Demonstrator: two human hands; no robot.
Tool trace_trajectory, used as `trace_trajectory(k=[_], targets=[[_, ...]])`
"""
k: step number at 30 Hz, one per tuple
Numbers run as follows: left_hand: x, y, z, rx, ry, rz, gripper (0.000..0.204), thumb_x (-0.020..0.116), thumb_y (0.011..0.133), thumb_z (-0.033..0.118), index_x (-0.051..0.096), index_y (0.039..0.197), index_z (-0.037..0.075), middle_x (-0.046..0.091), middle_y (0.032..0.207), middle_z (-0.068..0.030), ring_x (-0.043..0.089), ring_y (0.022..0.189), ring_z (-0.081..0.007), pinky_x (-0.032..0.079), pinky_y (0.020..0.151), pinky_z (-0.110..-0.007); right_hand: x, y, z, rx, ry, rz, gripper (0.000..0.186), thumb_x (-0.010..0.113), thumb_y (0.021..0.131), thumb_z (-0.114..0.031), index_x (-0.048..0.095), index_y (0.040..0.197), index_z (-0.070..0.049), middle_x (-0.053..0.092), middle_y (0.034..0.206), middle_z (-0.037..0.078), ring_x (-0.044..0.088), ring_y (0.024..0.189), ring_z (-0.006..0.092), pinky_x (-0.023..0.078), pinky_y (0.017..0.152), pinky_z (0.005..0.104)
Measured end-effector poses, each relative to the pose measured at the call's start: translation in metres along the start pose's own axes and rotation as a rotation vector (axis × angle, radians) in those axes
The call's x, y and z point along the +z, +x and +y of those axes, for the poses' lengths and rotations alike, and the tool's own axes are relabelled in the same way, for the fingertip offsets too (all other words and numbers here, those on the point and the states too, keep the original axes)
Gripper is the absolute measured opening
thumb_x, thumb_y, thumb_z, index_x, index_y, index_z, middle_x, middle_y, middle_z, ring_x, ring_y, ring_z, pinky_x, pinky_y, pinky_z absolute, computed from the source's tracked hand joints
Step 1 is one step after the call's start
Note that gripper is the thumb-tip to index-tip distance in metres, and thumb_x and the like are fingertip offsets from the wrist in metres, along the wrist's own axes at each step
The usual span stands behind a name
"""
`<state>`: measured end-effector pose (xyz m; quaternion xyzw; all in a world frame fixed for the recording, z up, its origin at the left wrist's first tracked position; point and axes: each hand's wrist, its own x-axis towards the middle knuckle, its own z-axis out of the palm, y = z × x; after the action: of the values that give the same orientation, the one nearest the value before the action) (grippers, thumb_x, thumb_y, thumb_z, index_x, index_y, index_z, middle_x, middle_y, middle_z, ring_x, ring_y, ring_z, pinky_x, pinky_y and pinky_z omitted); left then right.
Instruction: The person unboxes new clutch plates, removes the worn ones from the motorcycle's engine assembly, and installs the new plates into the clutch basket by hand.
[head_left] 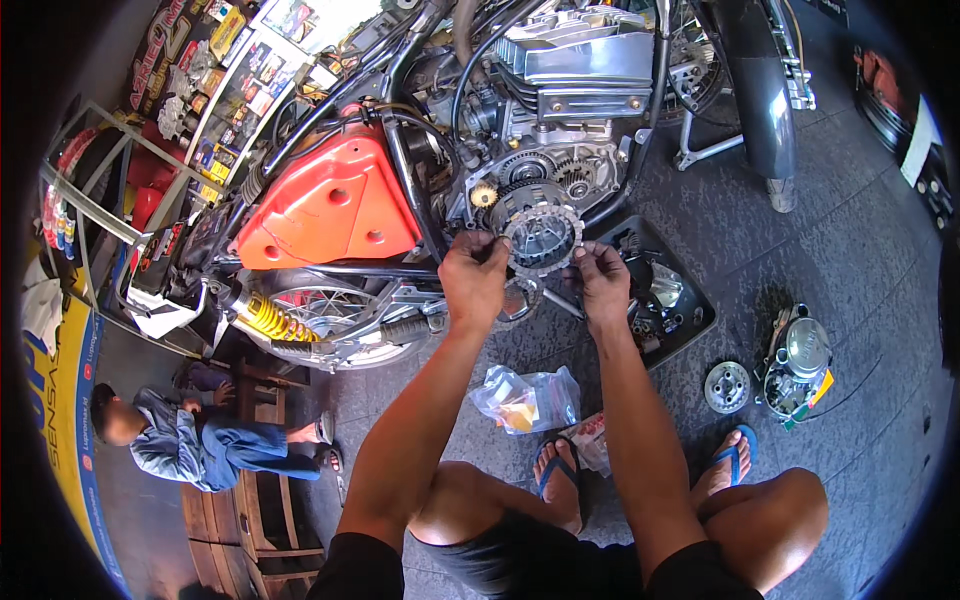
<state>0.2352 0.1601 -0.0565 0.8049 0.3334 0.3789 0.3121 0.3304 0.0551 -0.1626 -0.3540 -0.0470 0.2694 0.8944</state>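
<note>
Both my hands hold a thin toothed clutch plate [576,238] in front of the opened side of a motorcycle engine [600,165]. My left hand [474,282] pinches the ring's left edge between thumb and fingers. At its lower right edge, my right hand [604,284] grips it the same way. Just behind and above the plate sits the round clutch basket [519,199], partly covered by it. Whether the plate touches the basket, I cannot tell. A brass-coloured gear [484,194] shows to the left of the basket.
A black tray [707,322] of metal parts lies beside my right hand. On the floor are a clear plastic bag [525,398], a round metal plate [727,387] and an engine cover [803,346]. The motorcycle's red side panel [330,205] is at left. A person [185,440] sits on a wooden bench.
</note>
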Motion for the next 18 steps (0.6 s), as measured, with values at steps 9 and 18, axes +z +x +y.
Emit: trace_trajectory(k=[9,18], targets=[[0.005,0.004,0.002,0.073,0.009,0.023,0.016,0.073,0.082,0.012,0.066,0.086,-0.001,0.068,0.076,-0.0086,0.062,0.068,-0.0137,0.05,0.067,-0.029,-0.008,0.023,0.029,-0.136,-0.152,0.095,0.024,0.07,0.092,-0.023,0.065,0.101,-0.001,0.065,0.085,0.002,0.061,0.069,0.0101,0.051,0.061,0.0239],[0.007,0.004,0.001,0.093,0.003,0.004,0.012,0.07,0.087,0.007,0.062,0.089,-0.001,0.065,0.08,-0.0036,0.056,0.07,-0.0084,0.046,0.064,-0.024,0.002,0.02,0.026,-0.142,-0.095,0.135,0.014,0.068,0.091,-0.012,0.068,0.094,0.002,0.063,0.079,-0.001,0.051,0.068,0.0053,0.042,0.061,0.0216]])
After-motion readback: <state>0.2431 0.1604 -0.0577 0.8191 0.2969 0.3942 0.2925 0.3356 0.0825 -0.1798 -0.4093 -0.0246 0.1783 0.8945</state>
